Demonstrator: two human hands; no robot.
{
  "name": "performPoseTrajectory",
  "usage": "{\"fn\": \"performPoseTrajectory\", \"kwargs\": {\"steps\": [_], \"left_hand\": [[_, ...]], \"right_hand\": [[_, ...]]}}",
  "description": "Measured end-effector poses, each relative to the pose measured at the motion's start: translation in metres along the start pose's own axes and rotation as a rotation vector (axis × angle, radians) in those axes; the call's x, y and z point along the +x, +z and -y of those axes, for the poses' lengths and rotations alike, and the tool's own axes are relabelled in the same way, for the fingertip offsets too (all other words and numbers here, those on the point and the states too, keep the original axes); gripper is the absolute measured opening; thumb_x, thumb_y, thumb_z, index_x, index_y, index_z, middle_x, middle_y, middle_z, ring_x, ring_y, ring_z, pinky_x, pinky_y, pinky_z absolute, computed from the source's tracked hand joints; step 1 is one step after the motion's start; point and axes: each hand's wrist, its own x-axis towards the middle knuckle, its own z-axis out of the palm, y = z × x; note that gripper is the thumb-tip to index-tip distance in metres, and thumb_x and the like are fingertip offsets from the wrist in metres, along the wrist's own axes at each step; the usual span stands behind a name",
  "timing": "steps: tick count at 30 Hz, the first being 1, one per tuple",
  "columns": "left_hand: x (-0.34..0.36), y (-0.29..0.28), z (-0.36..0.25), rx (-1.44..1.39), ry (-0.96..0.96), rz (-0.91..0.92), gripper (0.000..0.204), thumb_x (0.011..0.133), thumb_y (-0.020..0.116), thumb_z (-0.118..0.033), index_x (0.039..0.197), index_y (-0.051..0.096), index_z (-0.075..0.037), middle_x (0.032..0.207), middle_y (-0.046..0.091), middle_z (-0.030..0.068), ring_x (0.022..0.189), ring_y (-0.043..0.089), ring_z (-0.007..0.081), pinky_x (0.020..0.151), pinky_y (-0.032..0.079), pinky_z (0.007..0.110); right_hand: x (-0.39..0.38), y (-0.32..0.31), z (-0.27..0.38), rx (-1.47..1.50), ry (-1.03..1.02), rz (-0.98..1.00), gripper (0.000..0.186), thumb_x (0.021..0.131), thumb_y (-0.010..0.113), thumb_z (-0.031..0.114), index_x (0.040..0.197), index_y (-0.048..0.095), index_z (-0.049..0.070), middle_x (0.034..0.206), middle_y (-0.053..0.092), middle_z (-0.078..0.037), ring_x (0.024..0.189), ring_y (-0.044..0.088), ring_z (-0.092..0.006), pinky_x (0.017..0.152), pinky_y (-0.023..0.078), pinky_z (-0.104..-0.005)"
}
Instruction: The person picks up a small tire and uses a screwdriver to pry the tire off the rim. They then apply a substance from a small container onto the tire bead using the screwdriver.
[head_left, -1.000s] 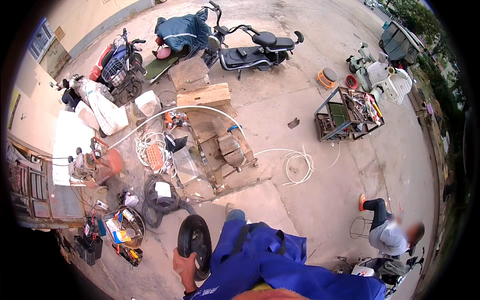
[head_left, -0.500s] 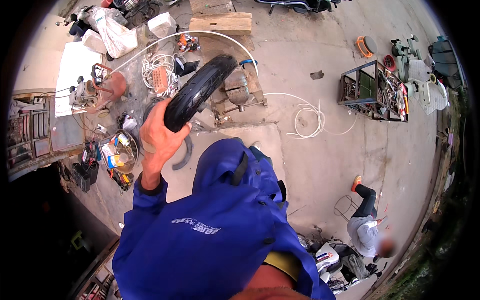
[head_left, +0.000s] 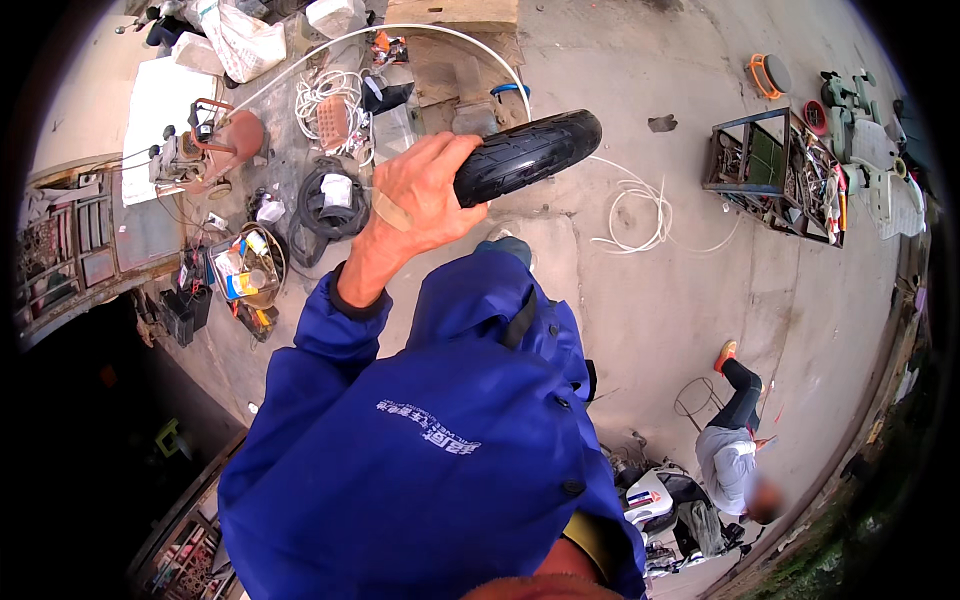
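Observation:
My left hand (head_left: 425, 190) is closed around the near end of a black motorbike tire (head_left: 532, 155), fingers over the tread. A strip of tape or plaster sits by the wrist. The tire is held up in front of my body, seen mostly tread-on, its far end pointing right. It partly covers a wooden bench with a metal vise (head_left: 474, 121) behind it. A blue ring-like item (head_left: 510, 89) shows just beyond the tire. My right hand is not visible.
Black tubes (head_left: 333, 205) and coiled white hose (head_left: 330, 105) lie left, near a red compressor-like tank (head_left: 238, 138) and a basket of bottles (head_left: 250, 265). More white hose (head_left: 640, 215) and a metal tool crate (head_left: 775, 170) are right. A person (head_left: 735, 455) sits lower right.
My left hand has carried the tire to the right and swung it from a steep slant to nearly level. The black tubes at left have come out from behind it. The view has shifted slightly.

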Motion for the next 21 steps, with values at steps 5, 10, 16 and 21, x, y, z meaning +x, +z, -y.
{"fn": "performPoseTrajectory", "kwargs": {"steps": [5, 10, 16, 21], "left_hand": [[0.006, 0.000, -0.001, -0.025, 0.037, -0.035, 0.053, 0.072, 0.089, -0.023, 0.120, 0.072, -0.009, 0.106, 0.075, 0.0105, 0.099, 0.075, 0.0356, 0.077, 0.061, 0.050], [0.009, -0.003, 0.003, -0.003, 0.024, -0.023, 0.050, 0.073, 0.088, -0.025, 0.118, 0.073, -0.009, 0.106, 0.076, 0.0105, 0.099, 0.075, 0.0360, 0.078, 0.061, 0.050], [0.032, 0.004, -0.010, 0.030, 0.064, 0.097, 0.053, 0.074, 0.089, -0.027, 0.122, 0.075, -0.009, 0.110, 0.077, 0.0098, 0.101, 0.076, 0.0357, 0.081, 0.062, 0.049], [0.034, 0.001, -0.013, -0.010, 0.130, 0.055, 0.050, 0.070, 0.091, -0.022, 0.114, 0.073, -0.008, 0.098, 0.074, 0.0103, 0.096, 0.074, 0.0356, 0.075, 0.061, 0.051]], "right_hand": [[-0.025, -0.024, -0.023, -0.014, 0.021, -0.150, 0.042, 0.093, 0.079, 0.029, 0.128, 0.079, 0.006, 0.109, 0.080, -0.020, 0.102, 0.076, -0.0370, 0.098, 0.060, -0.0471], [-0.073, -0.166, 0.117, 0.368, -0.289, -0.714, 0.039, 0.095, 0.077, 0.020, 0.130, 0.077, 0.001, 0.095, 0.080, -0.012, 0.089, 0.075, -0.0223, 0.082, 0.058, -0.0376], [-0.217, -0.211, 0.357, 0.437, -1.021, -0.767, 0.032, 0.101, 0.079, 0.007, 0.132, 0.076, 0.002, 0.100, 0.077, -0.010, 0.088, 0.073, -0.0172, 0.081, 0.056, -0.0328], [-0.239, -0.203, 0.442, 0.174, -1.274, -0.807, 0.033, 0.095, 0.080, 0.001, 0.127, 0.077, 0.005, 0.096, 0.074, -0.014, 0.079, 0.074, -0.0315, 0.069, 0.058, -0.0393]]}}
